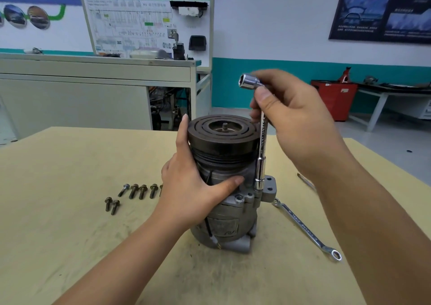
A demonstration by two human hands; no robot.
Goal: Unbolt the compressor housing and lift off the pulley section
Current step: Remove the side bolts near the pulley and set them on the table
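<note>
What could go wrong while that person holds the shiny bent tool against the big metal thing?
The socket wrench might slip, and the right hand could bang into the pulley. The compressor stands on its end, steadied only by the left hand, so a hard pull might tip it. The loose bolts could roll off the table.

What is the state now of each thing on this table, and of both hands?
Compressor: upright on the table.
Pulley section: on top, not lifted.
Socket wrench: vertical, lower end on the compressor.
Bolts: removed, lying loose.
Spanner: lying flat, untouched.
Left hand: grips the compressor.
Right hand: holds the socket wrench.
</note>
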